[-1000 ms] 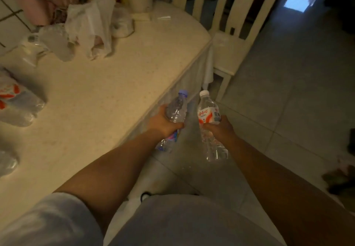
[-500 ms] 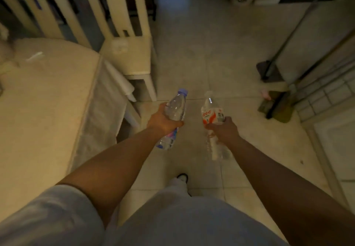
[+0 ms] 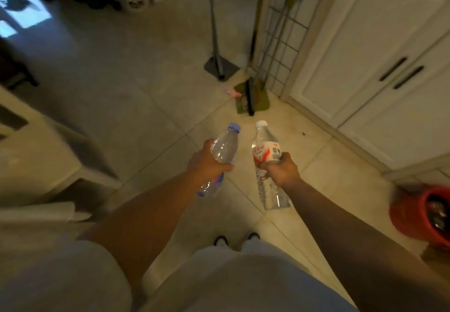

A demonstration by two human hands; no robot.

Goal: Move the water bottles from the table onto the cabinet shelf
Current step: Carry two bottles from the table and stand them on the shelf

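Note:
My left hand (image 3: 207,163) grips a clear water bottle with a blue cap (image 3: 225,145) around its middle, cap pointing away from me. My right hand (image 3: 280,169) grips a second clear bottle with a white cap and a red-and-white label (image 3: 265,152), held just below the label. Both bottles hang side by side over the tiled floor in front of me. A white cabinet with two closed doors and dark handles (image 3: 379,63) stands at the right. Its shelf is not visible.
A broom, a mop and a green dustpan (image 3: 250,97) lean against the tiled wall beside the cabinet. A red bucket (image 3: 421,216) sits on the floor at the far right. The edge of a white chair (image 3: 60,146) is at the left.
The view has swung right, away from the table and chair toward the cabinet. Both hands keep hold of their bottles in the same pose.

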